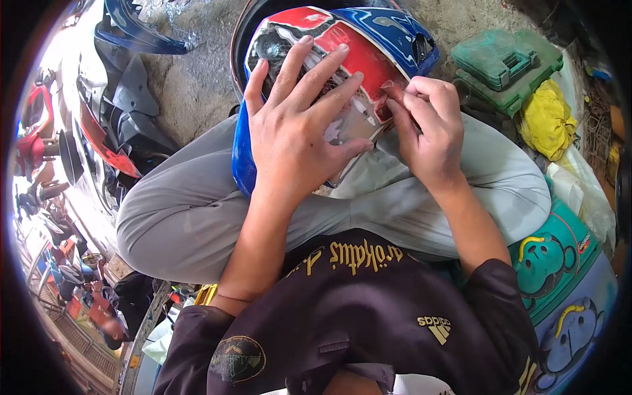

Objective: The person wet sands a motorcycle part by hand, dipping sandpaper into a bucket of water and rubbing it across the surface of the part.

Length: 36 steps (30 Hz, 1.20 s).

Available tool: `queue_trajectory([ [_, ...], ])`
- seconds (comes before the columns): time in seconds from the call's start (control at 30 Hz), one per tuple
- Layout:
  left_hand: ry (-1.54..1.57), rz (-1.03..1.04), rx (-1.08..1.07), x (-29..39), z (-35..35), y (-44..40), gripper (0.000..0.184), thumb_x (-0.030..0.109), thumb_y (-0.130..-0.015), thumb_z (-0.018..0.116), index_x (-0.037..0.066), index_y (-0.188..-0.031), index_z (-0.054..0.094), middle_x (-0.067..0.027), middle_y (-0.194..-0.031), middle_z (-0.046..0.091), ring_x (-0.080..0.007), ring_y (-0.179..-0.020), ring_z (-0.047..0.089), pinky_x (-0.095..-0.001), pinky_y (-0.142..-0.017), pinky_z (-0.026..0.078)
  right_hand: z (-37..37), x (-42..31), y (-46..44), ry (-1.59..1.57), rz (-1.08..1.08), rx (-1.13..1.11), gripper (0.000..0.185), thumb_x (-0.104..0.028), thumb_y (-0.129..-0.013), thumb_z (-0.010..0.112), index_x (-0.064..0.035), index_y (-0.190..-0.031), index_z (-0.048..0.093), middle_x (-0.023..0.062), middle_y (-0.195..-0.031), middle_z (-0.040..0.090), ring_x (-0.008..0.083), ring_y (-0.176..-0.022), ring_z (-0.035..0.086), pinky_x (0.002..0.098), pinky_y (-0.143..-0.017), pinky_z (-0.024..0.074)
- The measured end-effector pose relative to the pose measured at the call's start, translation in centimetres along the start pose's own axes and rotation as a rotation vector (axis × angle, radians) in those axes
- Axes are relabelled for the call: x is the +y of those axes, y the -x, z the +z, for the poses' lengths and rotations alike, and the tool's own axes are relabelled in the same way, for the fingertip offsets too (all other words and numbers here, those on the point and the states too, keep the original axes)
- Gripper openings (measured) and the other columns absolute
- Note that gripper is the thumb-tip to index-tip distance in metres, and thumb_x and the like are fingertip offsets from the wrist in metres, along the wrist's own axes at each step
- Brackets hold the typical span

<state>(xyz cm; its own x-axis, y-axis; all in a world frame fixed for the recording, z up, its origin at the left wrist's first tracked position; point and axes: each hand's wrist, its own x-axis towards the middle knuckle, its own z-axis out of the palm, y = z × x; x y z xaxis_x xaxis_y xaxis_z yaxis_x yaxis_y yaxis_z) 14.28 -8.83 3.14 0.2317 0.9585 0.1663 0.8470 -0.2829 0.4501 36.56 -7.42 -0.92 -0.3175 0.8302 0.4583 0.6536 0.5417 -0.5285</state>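
A curved panel painted red, blue and white, with dark and grey bare patches, rests over my crossed legs. My left hand lies spread on its patchy part, fingers apart and pointing up, holding nothing. At the panel's right edge, near the lower end of the red area, my right hand is pinched together. A small thin piece shows at its fingertips, too small and partly hidden to name.
A green case and a yellow cloth or bag lie at the right. Dark and red plastic parts lie on the ground at the left. Farther left, a person is seen among motorcycle parts.
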Motion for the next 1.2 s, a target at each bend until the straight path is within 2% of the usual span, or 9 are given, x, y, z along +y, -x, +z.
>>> queue_trajectory([
  [0.2,0.003,0.006,0.000,0.0,-0.1,0.1,0.081,0.052,-0.055,0.097,0.026,-0.131,0.083,0.0019,-0.154,0.068,-0.0270,-0.155,0.051,-0.0529,-0.130,0.022,-0.5,-1.5,0.6,0.045,0.015,0.003,0.021,0.002,-0.082,0.085,-0.0025,-0.102,0.078,0.0079,-0.101,0.068,0.0283,-0.091,0.062,0.0397,-0.078,0.0488],
  [0.4,0.010,0.005,0.015,0.1,-0.1,0.1,0.081,0.049,-0.054,0.098,0.025,-0.130,0.083,0.0021,-0.153,0.068,-0.0270,-0.155,0.050,-0.0534,-0.130,0.023,0.7,-0.5,0.5,-0.080,-0.131,-0.012,0.029,0.005,-0.078,0.080,-0.0013,-0.107,0.077,0.0122,-0.111,0.073,0.0328,-0.105,0.070,0.0460,-0.092,0.0576],
  [0.6,0.003,0.004,0.000,-0.1,-0.1,0.3,0.083,0.048,-0.053,0.098,0.026,-0.132,0.081,0.0033,-0.156,0.066,-0.0272,-0.156,0.048,-0.0544,-0.130,0.023,0.3,1.9,1.5,-0.050,-0.070,-0.048,0.034,0.004,-0.082,0.075,0.0000,-0.116,0.076,0.0167,-0.118,0.073,0.0384,-0.116,0.071,0.0495,-0.099,0.0602],
  [0.67,-0.002,0.009,-0.008,0.0,-0.1,0.1,0.085,0.048,-0.053,0.098,0.026,-0.133,0.081,0.0034,-0.157,0.065,-0.0275,-0.157,0.047,-0.0549,-0.130,0.023,0.1,0.3,2.3,-0.034,-0.271,-0.115,0.031,0.007,-0.085,0.070,0.0018,-0.115,0.075,0.0189,-0.118,0.074,0.0402,-0.118,0.071,0.0495,-0.102,0.0606],
  [0.8,0.003,0.011,-0.031,-0.1,-0.4,0.3,0.087,0.045,-0.052,0.098,0.025,-0.134,0.080,0.0029,-0.159,0.063,-0.0283,-0.158,0.045,-0.0559,-0.131,0.022,0.7,3.1,1.3,-0.093,-0.120,-0.035,0.025,-0.003,-0.092,0.070,0.0006,-0.116,0.075,0.0174,-0.115,0.075,0.0384,-0.114,0.074,0.0489,-0.102,0.0617],
  [0.93,0.026,0.009,-0.069,-0.2,-0.7,0.2,0.089,0.042,-0.050,0.099,0.024,-0.135,0.080,0.0023,-0.160,0.062,-0.0291,-0.159,0.044,-0.0558,-0.131,0.022,0.4,0.5,2.3,-0.135,-0.287,-0.090,0.029,0.004,-0.091,0.067,-0.0007,-0.119,0.074,0.0165,-0.111,0.075,0.0405,-0.108,0.075,0.0491,-0.094,0.0626],
  [1.0,0.026,0.016,-0.077,-0.2,-0.9,0.1,0.090,0.041,-0.050,0.099,0.024,-0.136,0.079,0.0018,-0.161,0.062,-0.0295,-0.159,0.044,-0.0556,-0.131,0.022,0.2,2.6,1.4,-0.052,-0.163,-0.034,0.031,-0.001,-0.092,0.069,-0.0029,-0.122,0.072,0.0160,-0.111,0.075,0.0387,-0.107,0.075,0.0482,-0.095,0.0632],
  [1.13,0.021,0.011,-0.087,-0.1,-1.0,0.2,0.093,0.039,-0.050,0.099,0.024,-0.139,0.078,0.0014,-0.162,0.061,-0.0296,-0.159,0.043,-0.0555,-0.131,0.022,0.4,-0.8,1.3,-0.198,-0.281,-0.089,0.029,0.005,-0.091,0.067,-0.0019,-0.118,0.072,0.0167,-0.109,0.077,0.0394,-0.110,0.076,0.0487,-0.096,0.0636],
  [1.2,0.029,0.008,-0.097,-0.2,-1.2,0.1,0.093,0.037,-0.051,0.099,0.024,-0.140,0.077,0.0013,-0.162,0.061,-0.0295,-0.160,0.043,-0.0555,-0.131,0.022,0.5,2.2,2.1,-0.157,-0.226,-0.067,0.028,0.003,-0.090,0.070,-0.0020,-0.117,0.072,0.0175,-0.108,0.077,0.0393,-0.110,0.076,0.0486,-0.098,0.0636],
])
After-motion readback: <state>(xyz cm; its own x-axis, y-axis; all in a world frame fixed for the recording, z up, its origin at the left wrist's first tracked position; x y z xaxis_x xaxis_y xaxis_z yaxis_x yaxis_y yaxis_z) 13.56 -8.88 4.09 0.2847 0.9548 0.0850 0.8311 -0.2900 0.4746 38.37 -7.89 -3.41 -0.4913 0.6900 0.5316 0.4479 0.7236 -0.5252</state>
